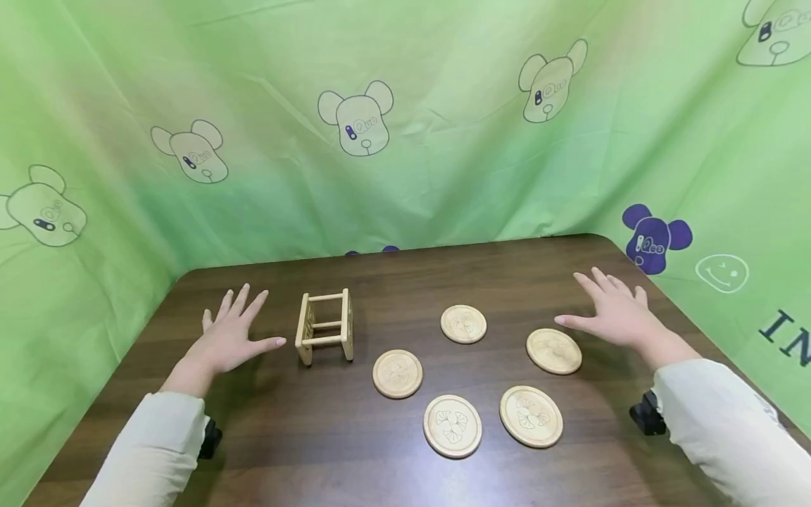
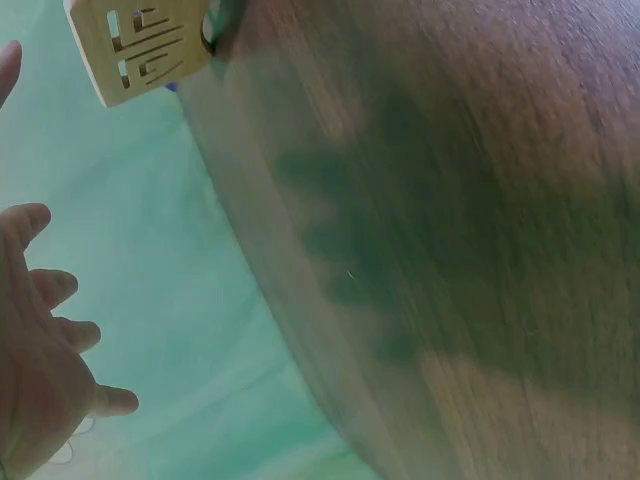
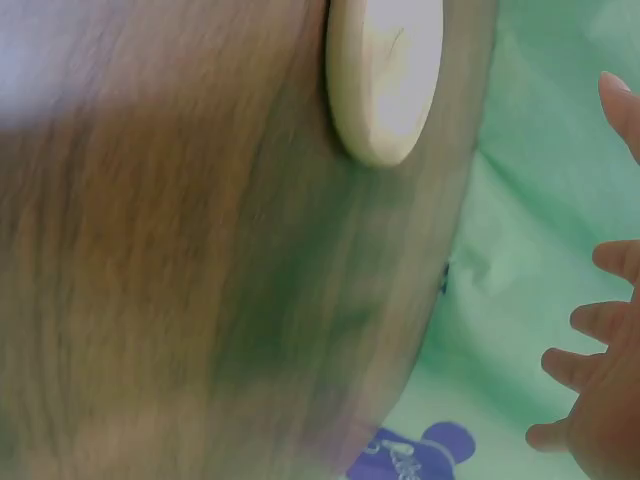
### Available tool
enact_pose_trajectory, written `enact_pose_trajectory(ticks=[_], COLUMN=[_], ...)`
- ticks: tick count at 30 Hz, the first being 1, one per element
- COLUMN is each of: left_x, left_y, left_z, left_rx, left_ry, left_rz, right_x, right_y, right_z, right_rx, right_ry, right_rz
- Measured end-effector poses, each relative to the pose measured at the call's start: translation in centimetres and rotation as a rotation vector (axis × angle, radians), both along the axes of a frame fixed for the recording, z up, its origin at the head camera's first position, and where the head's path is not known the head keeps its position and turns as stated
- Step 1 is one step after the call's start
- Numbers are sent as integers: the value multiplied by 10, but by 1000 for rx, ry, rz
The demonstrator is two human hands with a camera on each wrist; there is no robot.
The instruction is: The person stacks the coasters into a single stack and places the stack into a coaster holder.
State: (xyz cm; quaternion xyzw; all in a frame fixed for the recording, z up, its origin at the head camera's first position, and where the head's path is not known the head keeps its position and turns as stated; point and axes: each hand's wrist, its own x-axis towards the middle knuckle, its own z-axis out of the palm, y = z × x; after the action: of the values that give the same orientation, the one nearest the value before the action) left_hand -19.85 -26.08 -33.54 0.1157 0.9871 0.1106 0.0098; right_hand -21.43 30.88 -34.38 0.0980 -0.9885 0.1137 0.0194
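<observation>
My left hand (image 1: 227, 339) is spread above the table's left side, holding nothing, its thumb pointing toward a small wooden rack (image 1: 326, 328). The rack has two side panels joined by dowels; slotted cutouts show on one panel (image 2: 145, 45) in the left wrist view. On the right, my right hand (image 1: 614, 310) hovers with fingers spread and nothing in it. Nearest to it lies a round wooden coaster (image 1: 554, 351), whose edge also shows in the right wrist view (image 3: 385, 80). Several more coasters lie flat between the hands, including a front one (image 1: 453, 427) engraved with fan-shaped leaves.
The dark wood table (image 1: 304, 436) ends at a green curtain (image 1: 272, 204) printed with bear heads, which hangs behind it and along both sides. Other coasters lie at the back (image 1: 464, 324), near the rack (image 1: 397, 374) and at the front right (image 1: 531, 416).
</observation>
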Motion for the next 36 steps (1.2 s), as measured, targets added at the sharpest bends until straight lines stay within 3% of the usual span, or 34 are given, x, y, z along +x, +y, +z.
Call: enact_pose_trajectory(ticks=[7,18,36], left_x=[-2,-5,-14], left_y=[8,20,36], left_z=[2,-1,-18], left_rx=[2,12,31], left_ry=[7,-15,-38], left_rz=[-34,-65,-112], right_x=[-6,-13,-22], right_y=[-20,-52,-90], right_z=[0,-15,-30], right_rx=[-9,-65,-124], right_ry=[-7,-38,-49], right_rz=[56,137,257])
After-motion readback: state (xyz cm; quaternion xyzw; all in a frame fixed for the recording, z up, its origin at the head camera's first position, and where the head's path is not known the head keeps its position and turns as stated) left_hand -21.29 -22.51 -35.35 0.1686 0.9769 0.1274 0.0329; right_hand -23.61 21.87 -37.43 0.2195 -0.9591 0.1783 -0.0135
